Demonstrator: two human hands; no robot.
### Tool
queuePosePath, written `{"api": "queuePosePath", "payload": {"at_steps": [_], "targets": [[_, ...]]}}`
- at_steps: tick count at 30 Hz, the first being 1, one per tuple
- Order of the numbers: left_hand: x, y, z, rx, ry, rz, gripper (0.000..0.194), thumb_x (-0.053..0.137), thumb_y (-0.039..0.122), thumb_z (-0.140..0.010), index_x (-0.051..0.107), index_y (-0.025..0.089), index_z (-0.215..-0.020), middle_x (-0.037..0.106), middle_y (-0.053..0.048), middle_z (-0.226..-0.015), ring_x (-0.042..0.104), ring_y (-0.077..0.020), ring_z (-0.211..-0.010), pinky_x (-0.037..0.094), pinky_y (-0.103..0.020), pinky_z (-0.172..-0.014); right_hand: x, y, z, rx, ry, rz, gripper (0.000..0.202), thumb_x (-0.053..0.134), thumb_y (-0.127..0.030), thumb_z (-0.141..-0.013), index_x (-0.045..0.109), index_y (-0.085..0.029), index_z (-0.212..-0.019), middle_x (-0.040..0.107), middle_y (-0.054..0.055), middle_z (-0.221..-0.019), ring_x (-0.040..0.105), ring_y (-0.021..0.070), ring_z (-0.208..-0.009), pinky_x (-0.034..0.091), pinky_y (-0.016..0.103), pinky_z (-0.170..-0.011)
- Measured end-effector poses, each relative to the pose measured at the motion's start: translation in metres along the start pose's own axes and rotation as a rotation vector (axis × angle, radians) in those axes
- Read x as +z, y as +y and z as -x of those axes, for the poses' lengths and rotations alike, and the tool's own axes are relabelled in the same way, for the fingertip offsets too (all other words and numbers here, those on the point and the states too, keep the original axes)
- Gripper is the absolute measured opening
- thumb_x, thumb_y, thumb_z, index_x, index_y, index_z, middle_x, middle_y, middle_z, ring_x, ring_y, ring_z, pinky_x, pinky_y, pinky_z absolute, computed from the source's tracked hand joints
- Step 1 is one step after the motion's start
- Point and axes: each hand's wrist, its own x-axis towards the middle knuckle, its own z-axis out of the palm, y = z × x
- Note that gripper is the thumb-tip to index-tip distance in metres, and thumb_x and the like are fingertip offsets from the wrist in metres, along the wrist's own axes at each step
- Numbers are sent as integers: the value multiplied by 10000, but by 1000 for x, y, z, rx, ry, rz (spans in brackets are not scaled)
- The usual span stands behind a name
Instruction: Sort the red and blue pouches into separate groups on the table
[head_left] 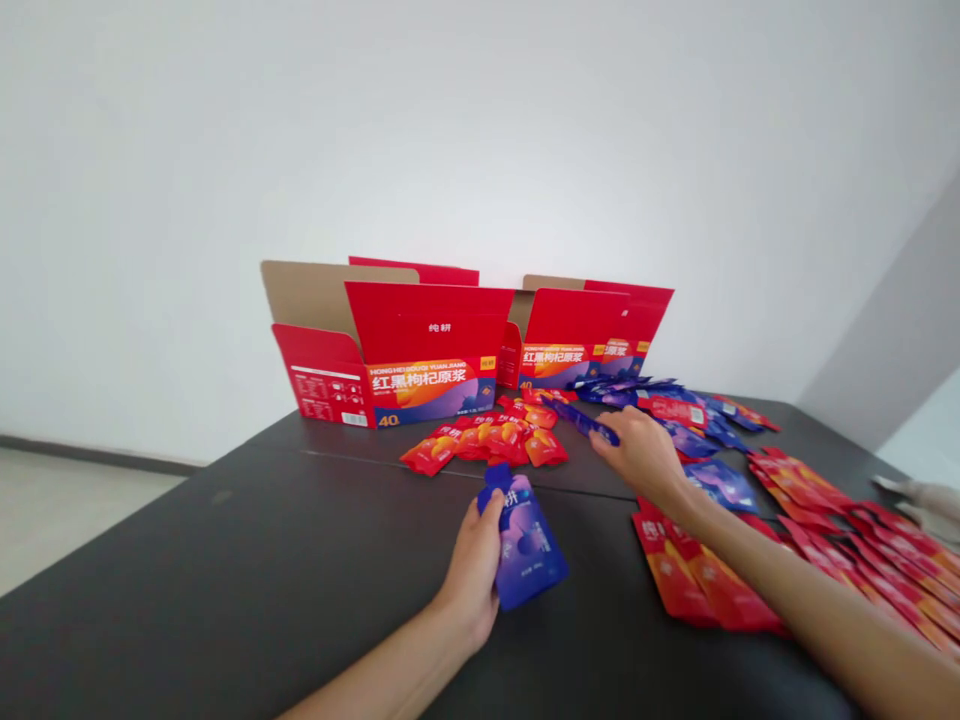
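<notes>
My left hand [474,562] is closed on a blue-purple drink pouch [529,548], thumb across its printed front near the top, above the dark table. Farther off, my right hand [637,447] pinches another blue pouch [581,418], seen nearly edge-on and pointing toward the boxes. Just left of that pouch lies a small pile of red pouches [506,438]. Behind and right of my right hand is a heap of blue pouches [637,391], with a few red ones mixed in. One blue pouch [721,486] rests beside my right wrist.
Several open red cartons stand along the wall: one at the left [431,385], others to its right [562,345]. Rows of red pouches [697,575] cover the right side of the black table [262,580]. A pale grey item [926,500] shows at the right edge.
</notes>
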Motion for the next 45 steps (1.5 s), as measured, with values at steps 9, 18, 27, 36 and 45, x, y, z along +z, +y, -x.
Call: {"api": "queuePosePath", "payload": {"at_steps": [9,18,27,36,45], "targets": [[25,-15,46,-130,-146,35,468,506,566,-801,628,130,-922,634,-28,-675,591,-143,-539,513,-264,-561,-33,-79,128,-221,-88,160,174,602,-255,-871,613,-178,-1026,595,60,-907,499,236,-878,391,395,-805],[42,-35,86,-10,-191,-228,388,778,261,-600,648,132,-942,685,-12,-749,632,-137,-612,528,-215,-579,-83,-67,159,-107,-156,-293,362,560,-534,-866,631,-207,-1005,612,28,-950,541,179,-872,460,293,-778],[117,-80,114,211,-271,-246,455,699,377,-718,545,188,-1102,653,-22,-902,646,-150,-728,532,-256,-692,-98,-18,202,375,-11,-747,409,415,-281,-961,402,-156,-1350,519,103,-1277,496,174,-1171,391,318,-1023],[176,-183,136,425,-273,-532,529,522,160,-818,360,108,-1319,347,-201,-1373,362,-277,-1320,261,-381,-1115,-132,77,306,602,160,-69,443,486,-384,-902,490,-192,-1301,519,127,-1197,477,271,-1152,386,490,-992],[224,-219,134,452,-335,-890,640,371,279,-902,184,0,-1448,161,-245,-1514,145,-320,-1414,135,-421,-1160,-134,77,289,513,218,-98,379,453,-438,-908,586,-195,-1167,568,117,-1138,514,266,-1113,409,455,-968]]}}
